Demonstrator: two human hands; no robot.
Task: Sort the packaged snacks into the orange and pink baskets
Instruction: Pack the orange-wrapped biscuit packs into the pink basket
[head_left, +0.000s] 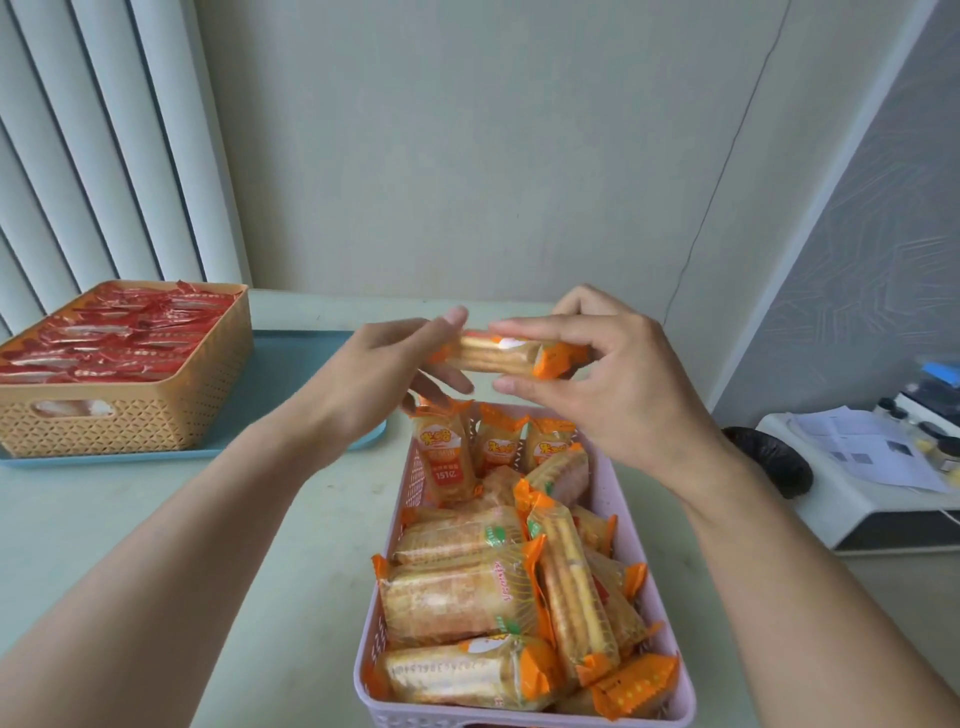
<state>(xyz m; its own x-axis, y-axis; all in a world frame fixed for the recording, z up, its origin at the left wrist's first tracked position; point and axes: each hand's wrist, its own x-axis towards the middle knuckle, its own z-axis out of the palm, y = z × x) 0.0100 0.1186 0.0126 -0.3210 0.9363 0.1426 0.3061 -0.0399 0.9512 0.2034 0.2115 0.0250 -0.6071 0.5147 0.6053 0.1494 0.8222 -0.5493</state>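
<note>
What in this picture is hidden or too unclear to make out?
All in the head view:
- Pink basket: near end cut off by the bottom edge.
- Orange basket: left side cut off by the frame edge; lower layers hidden under red packets.
- Held packet: ends covered by the left hand and right hand; print unreadable.
- Papers at right: too small to read.

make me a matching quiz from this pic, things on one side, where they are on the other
Things:
1. orange basket
2. pink basket
3. held pack
4. red packs

Places:
A. between both hands, above the pink basket
B. on the blue tray
C. in the orange basket
D. nearest the camera, full of orange packs

Pairs: 1-B, 2-D, 3-A, 4-C
</note>
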